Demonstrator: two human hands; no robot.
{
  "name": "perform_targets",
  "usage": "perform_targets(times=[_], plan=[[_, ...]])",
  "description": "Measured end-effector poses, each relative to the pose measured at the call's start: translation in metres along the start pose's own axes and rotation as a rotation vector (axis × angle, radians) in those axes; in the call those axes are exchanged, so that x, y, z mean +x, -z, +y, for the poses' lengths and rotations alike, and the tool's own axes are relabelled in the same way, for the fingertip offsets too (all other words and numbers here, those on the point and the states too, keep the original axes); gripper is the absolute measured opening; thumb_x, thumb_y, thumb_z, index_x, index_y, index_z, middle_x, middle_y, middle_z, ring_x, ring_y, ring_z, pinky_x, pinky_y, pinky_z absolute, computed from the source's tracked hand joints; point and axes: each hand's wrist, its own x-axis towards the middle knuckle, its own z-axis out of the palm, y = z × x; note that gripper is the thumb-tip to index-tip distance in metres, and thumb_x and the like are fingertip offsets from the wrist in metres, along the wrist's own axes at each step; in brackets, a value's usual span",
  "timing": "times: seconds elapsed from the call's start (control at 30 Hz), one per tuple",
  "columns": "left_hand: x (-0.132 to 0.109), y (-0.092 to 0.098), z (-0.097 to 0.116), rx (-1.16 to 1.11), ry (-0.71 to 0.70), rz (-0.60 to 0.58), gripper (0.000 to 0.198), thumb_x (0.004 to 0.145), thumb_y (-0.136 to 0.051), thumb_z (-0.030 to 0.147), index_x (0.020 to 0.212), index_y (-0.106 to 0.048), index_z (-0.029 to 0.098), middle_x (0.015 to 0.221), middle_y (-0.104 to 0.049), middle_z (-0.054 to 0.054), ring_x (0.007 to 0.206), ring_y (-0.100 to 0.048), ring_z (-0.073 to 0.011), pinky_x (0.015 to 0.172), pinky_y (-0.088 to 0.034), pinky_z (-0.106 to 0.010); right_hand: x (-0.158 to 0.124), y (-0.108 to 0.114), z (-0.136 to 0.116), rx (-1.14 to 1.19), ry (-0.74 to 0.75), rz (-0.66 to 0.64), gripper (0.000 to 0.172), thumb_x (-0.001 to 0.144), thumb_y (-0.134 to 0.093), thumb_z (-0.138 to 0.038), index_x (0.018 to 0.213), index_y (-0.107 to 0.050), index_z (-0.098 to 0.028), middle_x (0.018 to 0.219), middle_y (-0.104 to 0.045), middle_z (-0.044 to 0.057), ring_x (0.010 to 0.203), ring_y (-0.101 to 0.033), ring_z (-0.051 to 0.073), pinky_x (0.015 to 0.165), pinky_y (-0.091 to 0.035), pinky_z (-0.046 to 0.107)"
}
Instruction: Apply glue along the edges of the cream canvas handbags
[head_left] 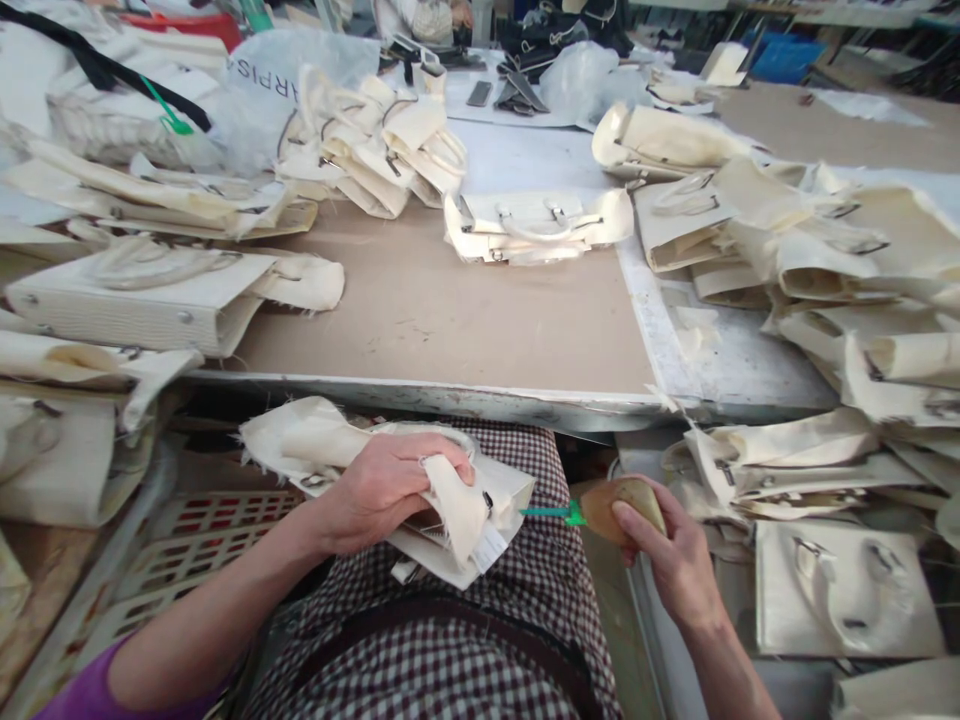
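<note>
On the lap, over a checked apron, lies an unfinished cream handbag with frayed edges. My left hand is closed on it, fingers curled over a folded flap; a white label shows near the bag's lower edge. My right hand grips a yellowish squeeze bottle tipped on its side. Its thin green nozzle points left, with the tip at the bag's right edge; whether it touches cannot be made out.
A worktable with a brown top lies ahead. One cream bag sits at its middle, with piles of similar bags right and left. A plastic crate stands low at left. A phone lies farther back.
</note>
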Motion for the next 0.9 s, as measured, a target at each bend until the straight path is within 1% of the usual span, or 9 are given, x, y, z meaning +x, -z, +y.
perform_targets(times=[0.1,0.3,0.37,0.47,0.53,0.6,0.73,0.8,0.9], plan=[[-0.002,-0.001,0.000,-0.016,0.011,-0.012,0.015,0.097,-0.055,0.010,0.095,-0.069,0.015,0.099,-0.074,-0.008,0.092,-0.071,-0.0178,0.082,-0.054,-0.024,-0.001,-0.001,0.003,0.013,-0.013,0.013,0.063,0.071,-0.082,-0.059,0.114,-0.065,-0.017,0.085,-0.067,0.005,0.060,-0.054,0.018,0.040,-0.050,0.027],[0.000,-0.001,0.001,-0.008,-0.012,0.013,0.013,0.097,-0.056,0.012,0.094,-0.069,0.015,0.097,-0.075,-0.008,0.089,-0.071,-0.0171,0.081,-0.054,-0.024,-0.004,-0.005,0.006,-0.033,0.063,0.184,0.064,0.069,-0.082,-0.060,0.113,-0.063,-0.018,0.090,-0.067,0.006,0.059,-0.056,0.017,0.046,-0.054,0.027],[0.001,-0.001,0.002,-0.013,0.000,0.012,0.013,0.097,-0.056,0.013,0.094,-0.069,0.015,0.096,-0.075,-0.008,0.088,-0.071,-0.0170,0.081,-0.054,-0.023,-0.008,-0.004,0.006,-0.064,0.058,0.188,0.064,0.067,-0.083,-0.060,0.112,-0.063,-0.018,0.088,-0.068,0.006,0.059,-0.058,0.018,0.047,-0.055,0.027],[0.001,-0.002,0.003,-0.046,0.026,0.015,0.013,0.097,-0.056,0.013,0.094,-0.069,0.015,0.096,-0.075,-0.008,0.089,-0.071,-0.0176,0.081,-0.054,-0.024,-0.015,-0.001,0.003,-0.101,0.029,0.153,0.063,0.067,-0.082,-0.061,0.111,-0.065,-0.018,0.085,-0.069,0.006,0.062,-0.061,0.020,0.045,-0.054,0.027],[0.000,-0.003,0.004,-0.078,0.060,0.011,0.012,0.096,-0.057,0.013,0.095,-0.068,0.016,0.097,-0.076,-0.008,0.090,-0.071,-0.0180,0.081,-0.054,-0.024,-0.017,0.001,0.002,-0.105,0.008,0.125,0.064,0.068,-0.082,-0.061,0.112,-0.065,-0.018,0.085,-0.070,0.005,0.059,-0.060,0.020,0.043,-0.053,0.027],[-0.001,-0.004,0.004,-0.101,0.091,0.002,0.011,0.096,-0.057,0.013,0.095,-0.068,0.015,0.098,-0.076,-0.008,0.091,-0.071,-0.0180,0.082,-0.054,-0.024,-0.017,0.001,0.001,-0.106,-0.001,0.128,0.064,0.068,-0.081,-0.061,0.112,-0.065,-0.018,0.085,-0.070,0.006,0.058,-0.059,0.019,0.043,-0.052,0.027],[-0.004,-0.006,0.005,-0.140,0.131,0.014,0.010,0.096,-0.058,0.014,0.094,-0.069,0.015,0.097,-0.076,-0.008,0.090,-0.070,-0.0184,0.083,-0.054,-0.025,-0.011,-0.006,0.001,-0.063,0.030,0.197,0.064,0.068,-0.080,-0.062,0.110,-0.065,-0.016,0.084,-0.068,0.006,0.058,-0.058,0.019,0.045,-0.053,0.028],[-0.006,-0.007,0.006,-0.174,0.158,0.017,0.011,0.096,-0.058,0.015,0.095,-0.069,0.015,0.097,-0.076,-0.009,0.091,-0.071,-0.0196,0.083,-0.054,-0.026,-0.008,-0.011,0.002,-0.026,0.044,0.201,0.065,0.067,-0.081,-0.061,0.110,-0.064,-0.016,0.086,-0.069,0.007,0.061,-0.059,0.020,0.047,-0.054,0.029],[-0.008,-0.007,0.007,-0.203,0.191,0.010,0.011,0.096,-0.058,0.014,0.096,-0.069,0.015,0.096,-0.077,-0.010,0.092,-0.071,-0.0206,0.081,-0.055,-0.027,-0.007,-0.013,0.004,-0.005,0.045,0.170,0.063,0.066,-0.083,-0.059,0.109,-0.064,-0.016,0.089,-0.069,0.008,0.065,-0.061,0.021,0.047,-0.055,0.029]])
